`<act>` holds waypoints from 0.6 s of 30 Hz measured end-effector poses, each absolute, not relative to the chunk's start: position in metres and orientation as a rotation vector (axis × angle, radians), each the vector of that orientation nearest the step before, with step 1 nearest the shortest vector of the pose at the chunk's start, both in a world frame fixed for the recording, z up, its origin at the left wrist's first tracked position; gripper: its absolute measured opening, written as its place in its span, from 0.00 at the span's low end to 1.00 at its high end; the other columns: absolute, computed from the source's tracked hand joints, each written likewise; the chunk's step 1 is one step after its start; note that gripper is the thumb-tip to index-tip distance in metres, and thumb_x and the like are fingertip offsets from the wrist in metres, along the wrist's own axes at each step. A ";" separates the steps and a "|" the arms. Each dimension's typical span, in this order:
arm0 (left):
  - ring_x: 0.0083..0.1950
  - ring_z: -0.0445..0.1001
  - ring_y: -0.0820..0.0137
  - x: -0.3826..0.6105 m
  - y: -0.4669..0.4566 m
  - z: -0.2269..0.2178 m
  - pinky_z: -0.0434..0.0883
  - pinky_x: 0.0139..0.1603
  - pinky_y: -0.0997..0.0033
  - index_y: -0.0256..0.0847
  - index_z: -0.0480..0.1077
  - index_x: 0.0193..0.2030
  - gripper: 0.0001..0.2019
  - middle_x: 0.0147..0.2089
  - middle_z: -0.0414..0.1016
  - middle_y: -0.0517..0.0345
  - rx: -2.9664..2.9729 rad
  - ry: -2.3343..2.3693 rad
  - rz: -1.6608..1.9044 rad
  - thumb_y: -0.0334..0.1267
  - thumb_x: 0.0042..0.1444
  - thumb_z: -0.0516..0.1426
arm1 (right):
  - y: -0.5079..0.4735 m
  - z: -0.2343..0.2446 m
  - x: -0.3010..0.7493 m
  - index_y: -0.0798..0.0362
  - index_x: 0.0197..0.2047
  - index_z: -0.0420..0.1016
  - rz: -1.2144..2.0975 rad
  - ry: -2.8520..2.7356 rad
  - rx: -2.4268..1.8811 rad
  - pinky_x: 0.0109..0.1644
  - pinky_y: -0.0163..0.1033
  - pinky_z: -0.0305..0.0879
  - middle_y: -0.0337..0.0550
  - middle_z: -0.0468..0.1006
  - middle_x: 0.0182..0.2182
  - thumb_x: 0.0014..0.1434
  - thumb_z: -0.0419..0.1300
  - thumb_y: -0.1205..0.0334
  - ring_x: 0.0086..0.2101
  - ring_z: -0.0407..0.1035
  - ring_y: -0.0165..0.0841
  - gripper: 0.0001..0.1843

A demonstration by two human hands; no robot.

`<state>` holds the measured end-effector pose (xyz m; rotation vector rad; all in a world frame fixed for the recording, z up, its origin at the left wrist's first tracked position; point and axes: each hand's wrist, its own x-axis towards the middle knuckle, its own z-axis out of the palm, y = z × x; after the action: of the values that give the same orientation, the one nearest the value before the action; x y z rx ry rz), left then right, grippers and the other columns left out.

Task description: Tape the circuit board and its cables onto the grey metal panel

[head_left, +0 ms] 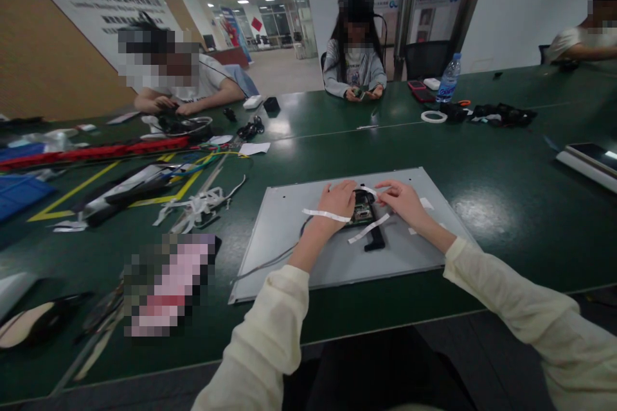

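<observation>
A grey metal panel (289,244) lies flat on the green table in front of me. A small green circuit board (362,210) sits on its middle, with white ribbon strips (369,228) and a black part (375,241) beside it. My left hand (336,204) rests on the panel at the board's left edge, fingers curled down, a white strip (324,214) crossing the wrist. My right hand (401,199) is at the board's right edge, fingers pinched on a white strip end (370,191).
Loose white strips (195,205), cables and a red bar (96,153) lie to the left. A tape roll (434,117), water bottle (448,78) and black parts (501,114) stand far right. Another panel (585,164) is at the right edge. Three people sit around the table.
</observation>
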<state>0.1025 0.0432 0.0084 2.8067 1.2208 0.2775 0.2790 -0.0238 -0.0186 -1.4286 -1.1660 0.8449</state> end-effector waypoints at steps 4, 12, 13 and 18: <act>0.65 0.63 0.64 0.100 0.043 0.005 0.53 0.67 0.51 0.44 0.62 0.59 0.19 0.63 0.67 0.54 2.801 1.226 0.239 0.34 0.64 0.42 | -0.023 -0.022 0.279 0.55 0.41 0.74 0.788 -1.197 -1.482 0.27 0.31 0.63 0.40 0.78 0.24 0.51 0.58 0.62 0.26 0.73 0.31 0.14; 0.64 0.64 0.65 0.102 0.042 0.004 0.54 0.67 0.56 0.41 0.62 0.59 0.19 0.63 0.67 0.52 2.848 1.177 0.205 0.32 0.64 0.41 | -0.025 -0.021 0.280 0.54 0.37 0.74 0.670 -1.271 -1.575 0.30 0.32 0.63 0.37 0.77 0.22 0.50 0.57 0.65 0.24 0.72 0.30 0.10; 0.64 0.64 0.65 0.102 0.043 0.004 0.55 0.66 0.58 0.40 0.62 0.59 0.19 0.62 0.67 0.51 2.860 1.156 0.195 0.32 0.64 0.41 | -0.025 -0.021 0.280 0.54 0.36 0.74 0.651 -1.280 -1.590 0.31 0.32 0.63 0.37 0.77 0.22 0.50 0.57 0.65 0.24 0.71 0.30 0.09; 0.63 0.65 0.65 0.104 0.045 0.006 0.57 0.65 0.62 0.37 0.63 0.59 0.20 0.62 0.67 0.49 2.880 1.099 0.121 0.30 0.63 0.41 | -0.027 -0.019 0.280 0.54 0.35 0.74 0.600 -1.333 -1.616 0.30 0.33 0.61 0.36 0.76 0.22 0.50 0.56 0.65 0.22 0.69 0.29 0.08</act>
<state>0.1043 0.0445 0.0059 2.8798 1.0991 0.1210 0.2804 -0.0265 -0.0191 -1.6159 -1.3328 0.5998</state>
